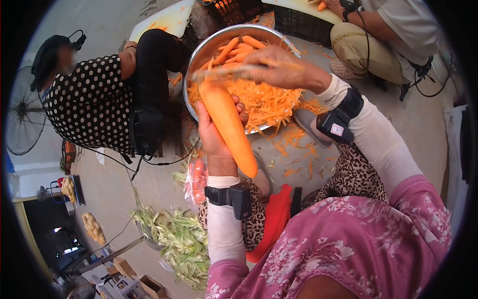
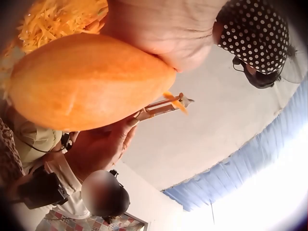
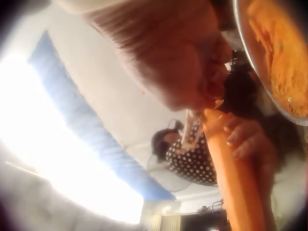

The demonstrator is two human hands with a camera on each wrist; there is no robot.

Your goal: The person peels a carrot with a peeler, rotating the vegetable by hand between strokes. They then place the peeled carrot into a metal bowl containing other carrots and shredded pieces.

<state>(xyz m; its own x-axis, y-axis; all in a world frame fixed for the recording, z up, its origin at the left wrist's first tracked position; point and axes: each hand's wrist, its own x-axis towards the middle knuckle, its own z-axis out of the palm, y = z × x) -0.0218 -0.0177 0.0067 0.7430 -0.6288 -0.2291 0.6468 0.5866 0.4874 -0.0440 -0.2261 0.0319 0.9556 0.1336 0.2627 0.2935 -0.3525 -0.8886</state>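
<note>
My left hand [image 1: 214, 132] grips a large peeled carrot [image 1: 226, 124], its thick end tilted up toward the basin and its other end pointing back at me. In my right hand [image 1: 281, 70] is a peeler [image 2: 161, 107], laid across the carrot's upper end; motion blurs it in the head view. A strip of orange peel [image 2: 175, 102] hangs at the peeler's blade in the left wrist view. Beneath both hands stands a round metal basin [image 1: 211, 44], holding orange peelings [image 1: 271, 102] and several peeled carrots [image 1: 254, 42].
A person in a polka-dot top [image 1: 89, 99] sits to the left. Another in a white shirt [image 1: 413, 30] sits at the upper right. White boards [image 1: 167, 17] and a black crate [image 1: 298, 27] lie beyond the basin. Leafy husks [image 1: 184, 244] and a plastic bag [image 1: 195, 184] are on the floor.
</note>
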